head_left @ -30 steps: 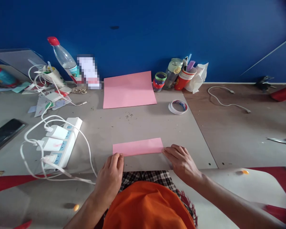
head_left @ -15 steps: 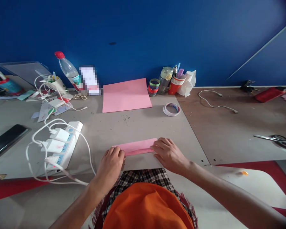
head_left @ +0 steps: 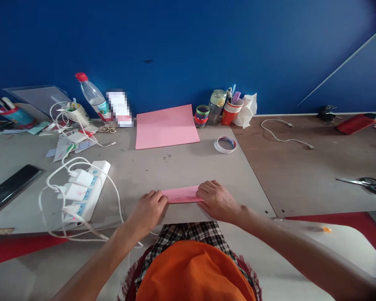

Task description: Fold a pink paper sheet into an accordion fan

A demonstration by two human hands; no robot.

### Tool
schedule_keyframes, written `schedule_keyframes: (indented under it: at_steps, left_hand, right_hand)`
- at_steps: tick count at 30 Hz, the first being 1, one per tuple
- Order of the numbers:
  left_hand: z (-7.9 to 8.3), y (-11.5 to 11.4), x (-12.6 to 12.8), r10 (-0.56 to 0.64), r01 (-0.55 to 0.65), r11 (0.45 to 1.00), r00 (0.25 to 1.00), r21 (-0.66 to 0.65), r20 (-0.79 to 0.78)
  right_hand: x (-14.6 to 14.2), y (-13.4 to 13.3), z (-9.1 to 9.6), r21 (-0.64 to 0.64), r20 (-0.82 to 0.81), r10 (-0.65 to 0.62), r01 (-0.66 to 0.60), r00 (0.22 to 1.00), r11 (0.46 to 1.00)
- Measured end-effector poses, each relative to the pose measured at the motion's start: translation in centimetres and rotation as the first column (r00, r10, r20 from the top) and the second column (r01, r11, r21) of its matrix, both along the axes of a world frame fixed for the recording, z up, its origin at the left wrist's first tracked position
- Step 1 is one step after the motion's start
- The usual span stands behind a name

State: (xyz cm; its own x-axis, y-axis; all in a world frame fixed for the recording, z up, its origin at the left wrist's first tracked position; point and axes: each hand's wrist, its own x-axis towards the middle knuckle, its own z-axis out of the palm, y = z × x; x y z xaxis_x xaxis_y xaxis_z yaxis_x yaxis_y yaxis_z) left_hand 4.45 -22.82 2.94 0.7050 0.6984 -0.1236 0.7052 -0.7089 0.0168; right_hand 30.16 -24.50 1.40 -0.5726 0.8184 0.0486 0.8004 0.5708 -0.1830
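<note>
A narrow folded strip of pink paper [head_left: 181,194] lies on the grey desk [head_left: 144,167] close to its near edge. My left hand [head_left: 148,209] grips the strip's left end with curled fingers. My right hand [head_left: 216,200] covers and presses the right end, fingers bent over it. Only the middle of the strip shows between the two hands. A larger flat pink sheet [head_left: 166,126] lies farther back against the blue wall.
A white power strip [head_left: 87,188] with plugged chargers and looping cables sits at left, a dark phone [head_left: 12,184] beyond it. A tape roll [head_left: 225,144], red cup of pens [head_left: 230,110], bottle [head_left: 92,95], white cable [head_left: 285,131] and scissors [head_left: 363,184] lie around.
The strip has been folded narrower and both hands have closed in over its ends; my right hand slid left along it. The view tilted slightly.
</note>
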Motion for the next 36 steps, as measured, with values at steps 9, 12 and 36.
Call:
schedule_keyframes:
  at_steps: [9,12,36]
  left_hand:
    - [2.7,0.7,-1.1,0.245,-0.098,0.757,0.959,-0.646,0.143]
    - [3.8,1.3,-1.2,0.26,-0.105,0.632,0.962,-0.768,0.083]
    - [1.5,0.5,0.3,0.193,-0.112,0.86,0.974,-0.498,0.114]
  right_hand:
    - [0.3,0.3,2.9,-0.636,-0.239,-0.231,0.028,0.943,0.771]
    - [0.5,1.2,3.2,-0.763,-0.187,-0.25,0.019,0.95,0.646]
    - [-0.8,0.7,0.8,-0.436,-0.049,-0.205,0.164,0.977,0.885]
